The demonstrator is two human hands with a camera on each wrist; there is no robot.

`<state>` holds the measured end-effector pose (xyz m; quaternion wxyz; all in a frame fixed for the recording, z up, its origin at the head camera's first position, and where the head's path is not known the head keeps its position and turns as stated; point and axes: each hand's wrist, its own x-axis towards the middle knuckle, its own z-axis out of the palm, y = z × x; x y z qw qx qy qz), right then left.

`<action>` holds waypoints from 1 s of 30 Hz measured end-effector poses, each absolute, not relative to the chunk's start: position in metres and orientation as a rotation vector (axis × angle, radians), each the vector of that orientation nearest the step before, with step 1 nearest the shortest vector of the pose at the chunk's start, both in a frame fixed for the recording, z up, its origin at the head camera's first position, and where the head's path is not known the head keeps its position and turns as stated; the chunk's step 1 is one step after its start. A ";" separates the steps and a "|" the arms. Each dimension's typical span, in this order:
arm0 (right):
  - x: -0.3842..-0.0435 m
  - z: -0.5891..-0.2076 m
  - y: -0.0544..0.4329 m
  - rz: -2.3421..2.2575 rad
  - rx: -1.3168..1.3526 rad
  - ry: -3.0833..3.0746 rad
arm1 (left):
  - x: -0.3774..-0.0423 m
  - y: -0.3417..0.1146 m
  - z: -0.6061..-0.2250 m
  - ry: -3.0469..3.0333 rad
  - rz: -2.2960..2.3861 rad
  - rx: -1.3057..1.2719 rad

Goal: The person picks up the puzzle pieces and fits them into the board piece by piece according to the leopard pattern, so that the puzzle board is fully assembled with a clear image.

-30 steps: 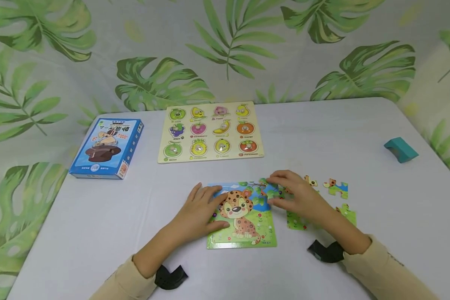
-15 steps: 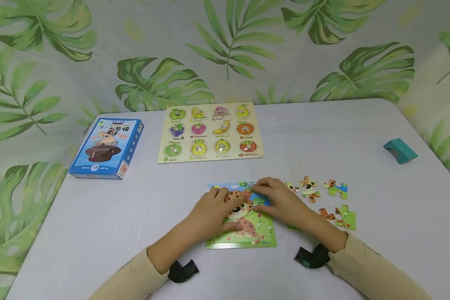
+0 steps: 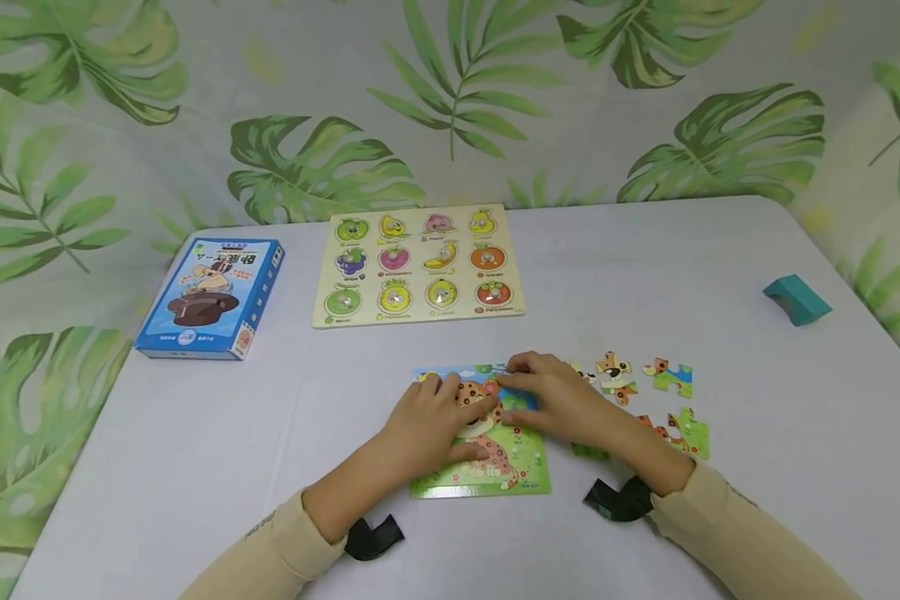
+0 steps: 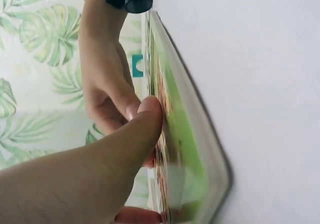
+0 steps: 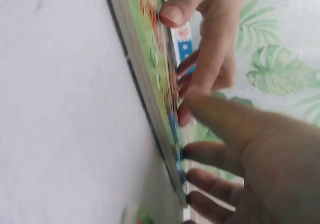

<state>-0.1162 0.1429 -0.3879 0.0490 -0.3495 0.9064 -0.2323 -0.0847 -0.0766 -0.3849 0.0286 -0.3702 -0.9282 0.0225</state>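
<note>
The jigsaw board (image 3: pixel 487 482), printed with a spotted leopard cub on grass, lies flat near the front of the table. My left hand (image 3: pixel 429 421) rests over its left and middle part, fingers spread, thumb on the cub's body. At the upper right of the board, my right hand (image 3: pixel 558 398) holds a blue and green leafy puzzle piece (image 3: pixel 517 402) between thumb and index finger, low against the picture. In the right wrist view its fingertips (image 5: pixel 192 176) meet the board's surface. The left thumb (image 4: pixel 150 108) touches the board in the left wrist view. The fingers partly hide the cub's face.
Several loose puzzle pieces (image 3: pixel 672 377) lie right of the board, partly behind the right forearm. A wooden fruit puzzle (image 3: pixel 420 283) stands farther back, a blue box (image 3: pixel 208 296) at the left, and a teal arched block (image 3: pixel 797 300) at the far right.
My right hand has moved left with the leafy piece from the board's right edge onto its upper right part. My left hand has slid right across the picture. Little changed in the last half second.
</note>
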 end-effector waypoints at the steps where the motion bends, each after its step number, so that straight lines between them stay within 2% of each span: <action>1: -0.116 -0.388 0.145 -0.714 -1.057 2.731 | -0.086 -0.079 -0.386 -2.875 0.032 -1.150; 7: -0.114 -0.385 0.155 -0.876 -0.949 2.571 | -0.092 -0.102 -0.394 -2.927 -0.367 -1.178; 12: -0.113 -0.372 0.163 -1.009 -0.874 2.577 | -0.088 -0.122 -0.399 -2.925 -0.640 -1.090; 20: -0.111 -0.360 0.191 -1.084 -0.816 2.699 | -0.075 -0.150 -0.404 -2.922 -0.683 -0.913; 30: -0.113 -0.382 0.221 -1.083 -0.707 2.739 | -0.071 -0.157 -0.410 -2.946 -0.734 -0.923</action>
